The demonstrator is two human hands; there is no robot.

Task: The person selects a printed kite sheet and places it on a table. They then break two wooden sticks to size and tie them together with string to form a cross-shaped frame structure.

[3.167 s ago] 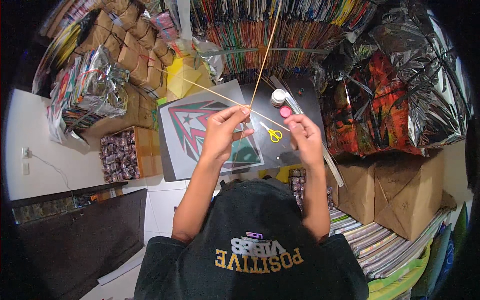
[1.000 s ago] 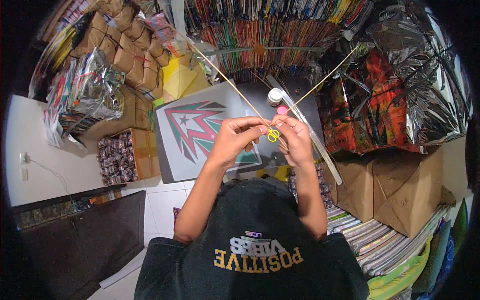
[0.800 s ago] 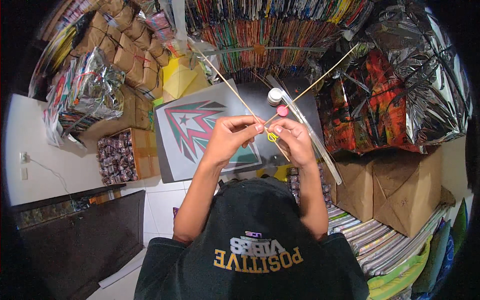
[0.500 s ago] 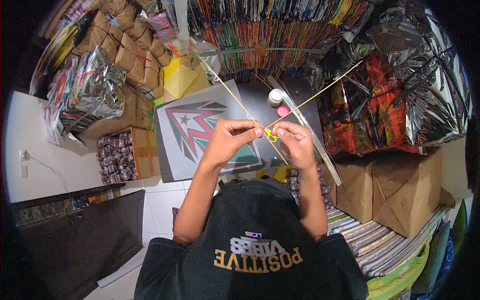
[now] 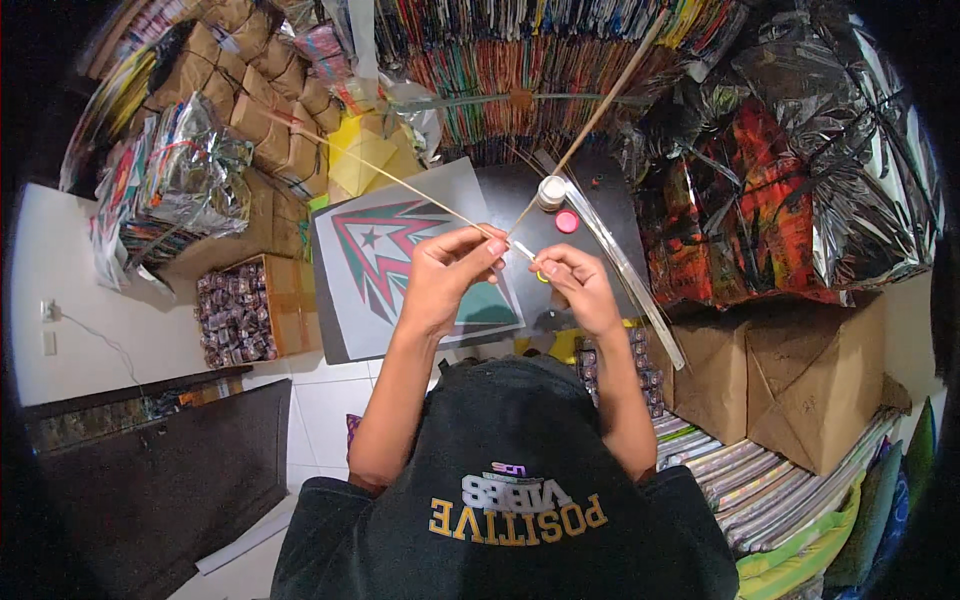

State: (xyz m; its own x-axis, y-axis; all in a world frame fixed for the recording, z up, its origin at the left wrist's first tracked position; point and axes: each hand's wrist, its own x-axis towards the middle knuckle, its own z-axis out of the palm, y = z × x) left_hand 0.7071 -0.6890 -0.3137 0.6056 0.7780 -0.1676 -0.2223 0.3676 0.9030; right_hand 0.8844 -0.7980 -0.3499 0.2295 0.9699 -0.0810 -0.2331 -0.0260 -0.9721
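Observation:
My left hand (image 5: 455, 275) pinches two thin bamboo sticks where they cross. One stick (image 5: 385, 172) slants up to the far left, and the other (image 5: 590, 115) rises toward the far right. Just right of the crossing, my right hand (image 5: 580, 290) is closed on what look like small yellow-handled scissors (image 5: 543, 276), their pale tip pointing at the joint. Fingers cover most of the tool. Under my left hand lies a translucent sheet (image 5: 350, 325) with a red, green and black pointed star design.
On the dark table (image 5: 610, 185) stand a white-topped jar (image 5: 551, 190) and a pink lid (image 5: 567, 221), beside long clear strips (image 5: 640, 300). Stacked colourful sheets (image 5: 480, 80) line the back. Foil-wrapped bundles (image 5: 740, 210) and brown boxes (image 5: 810, 385) crowd the right; a carton of small packets (image 5: 285, 305) sits left.
The sticks have swung leftward, one now lower at the left, the other steeper. My right hand has drawn slightly away from the crossing, and the tool's pale tip now shows.

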